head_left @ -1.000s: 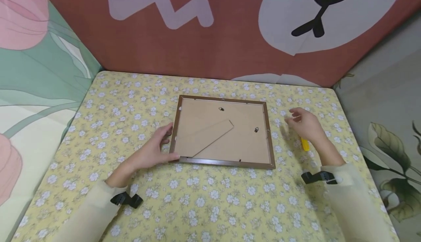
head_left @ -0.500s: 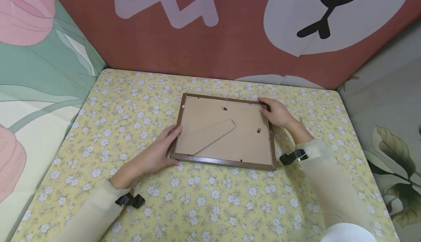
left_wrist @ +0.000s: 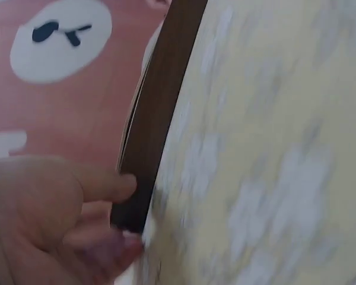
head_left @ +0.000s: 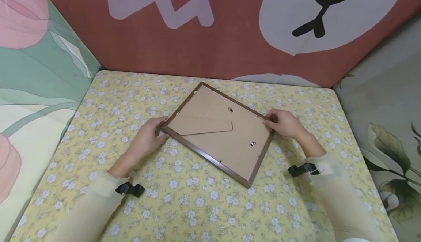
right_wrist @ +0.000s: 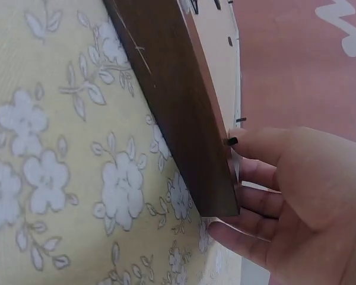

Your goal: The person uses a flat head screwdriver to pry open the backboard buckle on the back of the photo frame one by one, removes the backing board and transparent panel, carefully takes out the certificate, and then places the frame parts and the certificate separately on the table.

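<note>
Picture frame (head_left: 218, 139), brown-edged, tan-backed: right hand (head_left: 285, 123) pinches one corner; left hand (head_left: 144, 139), partly blurred, seemingly pinches its opposite.

The frame (head_left: 207, 156) is brown, the tablecloth (head_left: 197, 209) white-flowered yellow.

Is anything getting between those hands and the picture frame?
Nothing visible is: the left hand holds one corner of the picture frame directly, and the right hand holds the diagonally opposite corner.

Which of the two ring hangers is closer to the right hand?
The lower ring hanger in the head view, toward the bottom corner of the picture frame; the upper ring hanger sits farther from the right hand.
</note>
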Tool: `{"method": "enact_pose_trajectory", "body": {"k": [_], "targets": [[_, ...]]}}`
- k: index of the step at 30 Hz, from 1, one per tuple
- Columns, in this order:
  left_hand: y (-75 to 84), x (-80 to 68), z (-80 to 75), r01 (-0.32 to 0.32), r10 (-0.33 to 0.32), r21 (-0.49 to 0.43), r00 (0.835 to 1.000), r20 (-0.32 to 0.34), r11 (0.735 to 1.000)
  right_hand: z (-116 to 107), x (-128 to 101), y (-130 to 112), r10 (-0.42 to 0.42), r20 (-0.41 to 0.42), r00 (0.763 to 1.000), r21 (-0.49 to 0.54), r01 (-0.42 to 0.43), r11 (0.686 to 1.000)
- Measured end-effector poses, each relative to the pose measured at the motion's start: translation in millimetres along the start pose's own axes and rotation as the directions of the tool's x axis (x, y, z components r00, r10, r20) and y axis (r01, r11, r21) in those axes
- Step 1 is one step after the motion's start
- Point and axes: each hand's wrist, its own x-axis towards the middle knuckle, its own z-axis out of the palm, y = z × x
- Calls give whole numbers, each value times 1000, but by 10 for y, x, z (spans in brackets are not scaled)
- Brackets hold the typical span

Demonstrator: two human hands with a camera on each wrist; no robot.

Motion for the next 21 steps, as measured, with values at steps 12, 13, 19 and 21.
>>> {"method": "enact_pose_trajectory", "body": {"k": [12,13,19,21], "targets": [[338,-291,158,360,-235,-673,933,273,646,84,15,-70,-59,-4,998,-12,58,998],[352,-291,171,363,-236,-705,932,277,609,78,-5,-78,-59,5,998,-19,60,998],[350,-163,193,326,-232,-741,945,232,587,39,-147,-156,-42,126,991,-13,44,999],[334,-101,195,314,-230,-723,949,216,615,34,-183,-191,-35,173,984,4,35,999]]}}
